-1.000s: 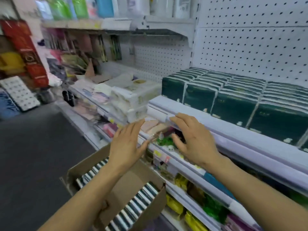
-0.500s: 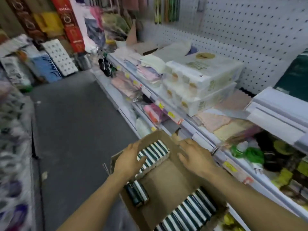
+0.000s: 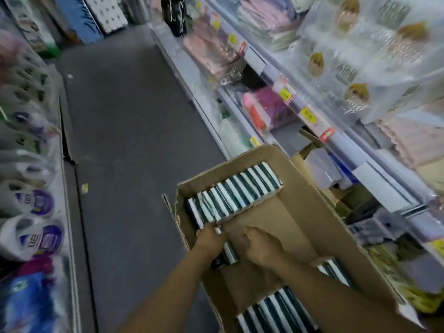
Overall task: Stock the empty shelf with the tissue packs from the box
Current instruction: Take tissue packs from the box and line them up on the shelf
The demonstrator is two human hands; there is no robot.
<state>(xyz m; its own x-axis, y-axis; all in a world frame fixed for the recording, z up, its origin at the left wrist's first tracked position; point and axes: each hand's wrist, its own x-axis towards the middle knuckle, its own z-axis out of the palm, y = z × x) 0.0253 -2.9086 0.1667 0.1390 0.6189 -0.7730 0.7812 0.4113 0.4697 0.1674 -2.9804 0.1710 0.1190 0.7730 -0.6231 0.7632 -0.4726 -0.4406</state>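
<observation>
We reach into the box (image 3: 312, 188). Our left hand (image 3: 211, 239) and right hand (image 3: 260, 246) curl around tissue packs (image 3: 228, 254). Next we lift them.

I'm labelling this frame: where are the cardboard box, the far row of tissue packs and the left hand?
cardboard box (image 3: 310, 188), head view, bare right wall.
far row of tissue packs (image 3: 234, 193), head view, top edges.
left hand (image 3: 210, 239), head view, back of hand.

Dim, motion-blurred, edges warped
</observation>
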